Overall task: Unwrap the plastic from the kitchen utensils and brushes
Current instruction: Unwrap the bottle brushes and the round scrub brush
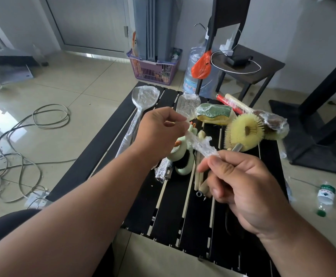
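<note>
Black slatted table (143, 206) on tiled floor (79, 80), both hands' fingers (213, 166) pinching twisted plastic wrap (201, 143).

A twisted strip of clear plastic wrap (201, 143) is stretching between the two hands above the black slatted table. On the table, a wrapped ladle (143, 96) is lying at the left, a wrapped green-and-yellow sponge (213, 113) toward the back, a bare round yellow brush (243, 132) at the right, and a pale green brush (183, 156) in the middle.
</note>
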